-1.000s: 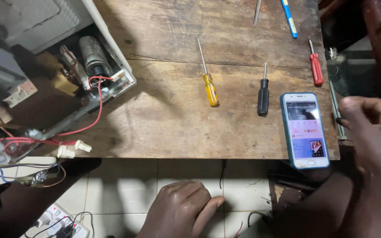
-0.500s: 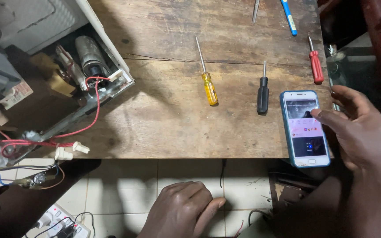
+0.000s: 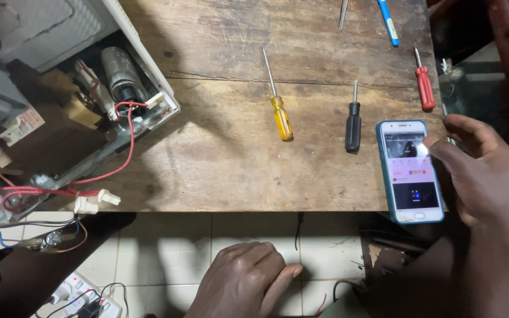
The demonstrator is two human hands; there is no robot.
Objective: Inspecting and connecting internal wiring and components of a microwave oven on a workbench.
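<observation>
- Head view, looking down: the right hand reaches over the right edge of the worn wooden table, fingers loosely spread and gripping nothing, one fingertip touching the upper right of the lit screen of a smartphone in a blue case.
- That smartphone lies flat, face up, at the table's near right corner, its lower end just at the edge, close beside the hand.
- By my judgement it is light, stiff and thin, with a glass face that would crack in a fall; the case should give some grip, and the long side edges are the safe place to take hold, rather than the screen.
- Left hand rests below the table edge over the pale tiled floor, curled loosely, palm down, empty.
- Just left of the phone lies a short black-handled screwdriver, shaft pointing away; further left, a yellow-handled screwdriver with a long shaft.
- Above the phone, near the far right edge, a red-handled screwdriver; a blue-handled tool and a grey metal tool sit at the top, partly cut off.
- Well apart on the left, an opened white appliance casing shows a dark cylindrical part and red wires trailing off the table.
- At the lower left, a white power strip lies on the floor.
</observation>
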